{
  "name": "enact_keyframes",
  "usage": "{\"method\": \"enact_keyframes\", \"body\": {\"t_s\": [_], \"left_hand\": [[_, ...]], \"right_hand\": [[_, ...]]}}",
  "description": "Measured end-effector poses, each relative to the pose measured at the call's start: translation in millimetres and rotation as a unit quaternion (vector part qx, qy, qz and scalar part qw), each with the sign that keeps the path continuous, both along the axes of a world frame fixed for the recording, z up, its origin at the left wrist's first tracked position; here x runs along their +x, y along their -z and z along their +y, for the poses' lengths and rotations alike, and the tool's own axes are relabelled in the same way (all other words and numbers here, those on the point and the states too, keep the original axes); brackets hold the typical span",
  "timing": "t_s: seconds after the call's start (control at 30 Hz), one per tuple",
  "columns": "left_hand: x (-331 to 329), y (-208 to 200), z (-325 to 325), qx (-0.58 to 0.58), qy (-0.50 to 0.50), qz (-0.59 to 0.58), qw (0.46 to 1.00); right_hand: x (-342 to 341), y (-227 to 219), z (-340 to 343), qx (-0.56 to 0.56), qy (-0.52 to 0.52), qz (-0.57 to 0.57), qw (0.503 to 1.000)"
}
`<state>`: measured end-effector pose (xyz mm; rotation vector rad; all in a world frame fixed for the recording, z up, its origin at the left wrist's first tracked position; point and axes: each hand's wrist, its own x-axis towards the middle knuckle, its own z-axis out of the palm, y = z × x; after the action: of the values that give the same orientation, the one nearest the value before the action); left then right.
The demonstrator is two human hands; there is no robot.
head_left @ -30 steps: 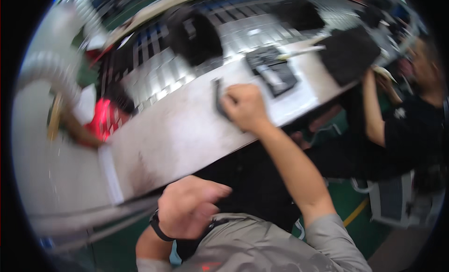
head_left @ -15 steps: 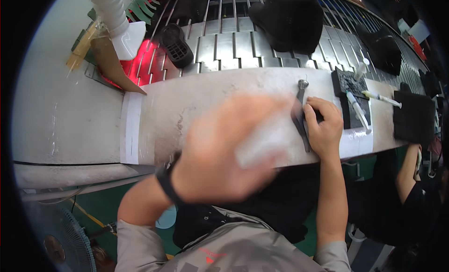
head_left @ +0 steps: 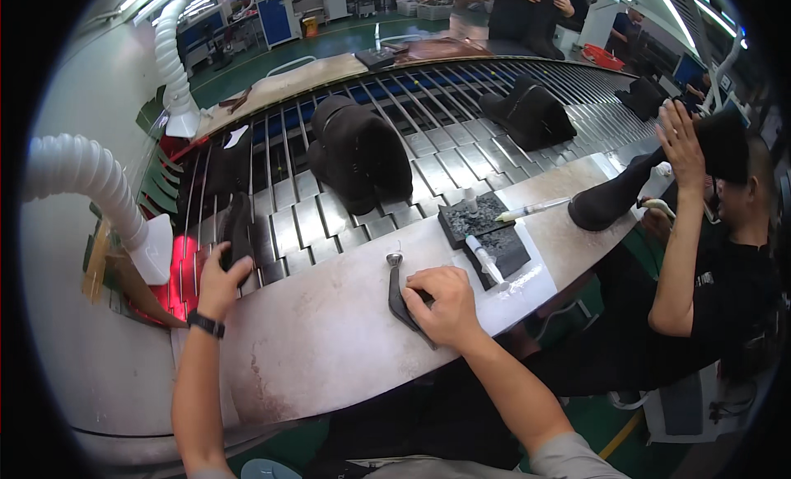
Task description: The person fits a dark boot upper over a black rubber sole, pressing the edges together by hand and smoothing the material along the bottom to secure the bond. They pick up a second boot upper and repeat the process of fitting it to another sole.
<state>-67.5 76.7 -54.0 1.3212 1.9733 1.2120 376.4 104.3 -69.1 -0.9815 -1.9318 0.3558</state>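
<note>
If the slatted conveyor (head_left: pixel 449 167) beyond the tabletop (head_left: pixel 321 331) moves, the bulky black boot (head_left: pixel 358 149) on it could topple, since nothing visible braces it. At the left, a dark shoe-like piece (head_left: pixel 237 227) lies on the slats, its near end at the left hand (head_left: pixel 219 285); whether that hand grips I cannot tell, and holding one end only could let it twist free. Well apart from it, the right hand (head_left: pixel 445 302) is curled against a dark long-handled tool (head_left: pixel 395 293), its grip also unclear; a nudge could swing the tool round. Farther right, syringes (head_left: pixel 535 208) jutting past their black blocks (head_left: pixel 490 218) could fall if a sleeve catches them.
</note>
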Motion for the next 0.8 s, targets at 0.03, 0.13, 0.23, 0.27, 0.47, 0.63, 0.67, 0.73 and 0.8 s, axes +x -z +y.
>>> {"method": "enact_keyframes", "body": {"t_s": [0.03, 0.13, 0.23, 0.27, 0.47, 0.63, 0.67, 0.73, 0.8], "left_hand": [[44.5, -30.0, -23.7, -0.014, 0.035, -0.025, 0.999], [111.9, -53.1, -113.1, -0.004, 0.128, 0.133, 0.983], [173.4, -62.2, -166.4, -0.12, 0.19, 0.188, 0.956], [172.9, -61.7, -167.0, -0.129, 0.225, 0.163, 0.952], [72.7, -22.7, -3.9, 0.017, 0.078, 0.213, 0.974], [-56.7, -7.7, 187.0, -0.049, -0.094, 0.388, 0.915], [-70.6, -16.4, 223.5, -0.077, -0.126, 0.383, 0.912], [-89.1, -36.2, 282.2, -0.098, -0.173, 0.362, 0.911], [-131.0, -52.4, 317.2, -0.098, -0.215, 0.355, 0.904]], "right_hand": [[4.6, 1.4, -0.2, -0.01, -0.001, 0.001, 1.0], [-5.9, -2.1, -0.8, -0.014, -0.028, 0.012, 0.999], [-13.3, -3.4, 2.6, -0.011, -0.046, 0.018, 0.999], [-12.9, -8.5, 1.6, -0.012, -0.047, 0.003, 0.999], [-14.0, -9.7, 7.4, -0.012, -0.043, -0.027, 0.999], [-17.0, -18.3, 7.9, -0.036, -0.054, -0.042, 0.997], [-14.6, -20.2, 7.5, -0.052, -0.05, -0.052, 0.996], [-11.6, -21.8, 8.2, -0.073, -0.036, -0.072, 0.994], [-15.6, -21.3, 8.5, -0.086, -0.039, -0.077, 0.993]]}}
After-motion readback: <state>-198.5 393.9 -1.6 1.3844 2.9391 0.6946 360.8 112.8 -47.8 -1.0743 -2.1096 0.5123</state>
